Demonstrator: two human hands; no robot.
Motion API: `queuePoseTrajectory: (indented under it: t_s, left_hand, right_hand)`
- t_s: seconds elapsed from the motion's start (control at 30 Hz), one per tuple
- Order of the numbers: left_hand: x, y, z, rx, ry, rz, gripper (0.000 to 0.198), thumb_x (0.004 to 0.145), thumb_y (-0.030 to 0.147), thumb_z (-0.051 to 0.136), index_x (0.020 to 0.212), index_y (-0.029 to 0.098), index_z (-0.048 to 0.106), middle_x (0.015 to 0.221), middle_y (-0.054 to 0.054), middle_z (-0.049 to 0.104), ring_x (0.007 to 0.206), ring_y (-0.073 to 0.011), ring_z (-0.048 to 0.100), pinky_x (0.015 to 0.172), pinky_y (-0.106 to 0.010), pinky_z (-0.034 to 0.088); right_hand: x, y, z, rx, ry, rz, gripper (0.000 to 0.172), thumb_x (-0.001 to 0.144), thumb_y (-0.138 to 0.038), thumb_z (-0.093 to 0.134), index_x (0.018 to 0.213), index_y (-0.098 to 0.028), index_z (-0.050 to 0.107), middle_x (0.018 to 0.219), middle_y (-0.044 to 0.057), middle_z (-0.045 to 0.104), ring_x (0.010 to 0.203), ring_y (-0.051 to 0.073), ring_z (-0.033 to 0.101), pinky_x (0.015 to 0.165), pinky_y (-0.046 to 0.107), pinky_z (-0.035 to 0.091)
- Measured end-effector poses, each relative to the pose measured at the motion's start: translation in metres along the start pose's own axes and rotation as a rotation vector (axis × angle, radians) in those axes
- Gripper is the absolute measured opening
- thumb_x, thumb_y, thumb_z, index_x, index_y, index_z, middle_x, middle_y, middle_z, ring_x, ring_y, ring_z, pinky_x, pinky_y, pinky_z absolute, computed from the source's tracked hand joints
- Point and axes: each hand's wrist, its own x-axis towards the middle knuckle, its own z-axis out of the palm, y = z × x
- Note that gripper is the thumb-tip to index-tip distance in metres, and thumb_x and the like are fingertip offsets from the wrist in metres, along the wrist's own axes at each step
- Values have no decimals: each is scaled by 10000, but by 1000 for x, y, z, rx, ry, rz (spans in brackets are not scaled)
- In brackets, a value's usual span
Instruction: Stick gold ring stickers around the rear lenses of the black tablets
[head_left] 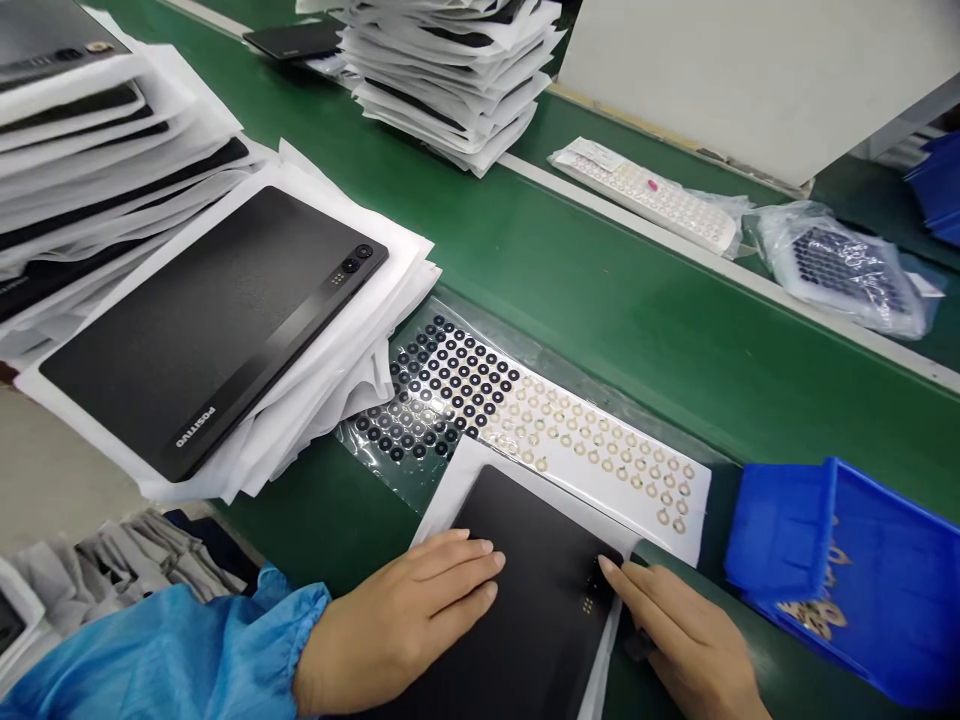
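The bit that mattered here was the camera corner, imo: the black tablet lay back-up at the bottom centre of the frame, on a white wrapper, with its long axis seeming to slope from its short top edge down toward the lower left (can't swear to it, since the bottom of the frame cut it off). The right hand, over at lower right, was clearly the nearer one to the camera lenses, which sat just left of and below its index fingertip, so close I'd call it touching. Those fingers were bent in over the tablet's right edge, and I couldn't tell whether they were pinching anything, as the thumb side was mostly out of sight. The left hand came in from the lower left, palm down, fingers straight and together, resting flat across the tablet's back without gripping it, tips aimed right toward the lenses but with a good stretch of bare black between. Just beyond the top edge, mid-frame, was a sheet of ring stickers, and a blue bin stood at lower right, past the right hand
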Motion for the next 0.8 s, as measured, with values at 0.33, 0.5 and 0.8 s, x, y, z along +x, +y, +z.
queuePoseTrajectory:
  t_s: [0.33, 0.5, 0.8]
  left_hand:
    - [2, 0, -1, -6, 29, -8, 330, 995, 82, 314, 1205, 83, 569, 1266, -90, 592, 1249, -196, 482, 1069, -381, 410]
    - [3, 0, -4, -13, 24, -7, 329, 1000, 91, 312, 1204, 84, 570, 1257, -90, 599, 1243, -191, 490, 1071, -377, 407]
    - [2, 1, -3, -23, 27, -23, 319, 992, 86, 333, 1210, 85, 565, 1256, -98, 599, 1250, -187, 485, 1074, -372, 409]
  right_hand:
    - [-23, 5, 10, -74, 7, -28, 610, 885, 50, 372, 1455, -163, 335, 912, 117, 659, 843, 199, 635, 698, 308, 519]
    - [-22, 2, 11, -61, 15, 44, 633, 871, 65, 401, 1449, -187, 349, 907, 99, 649, 775, 166, 628, 638, 263, 507]
    - [-19, 0, 8, -13, 6, 65, 578, 908, -2, 374, 1449, -205, 356, 936, 100, 679, 763, 180, 651, 624, 280, 534]
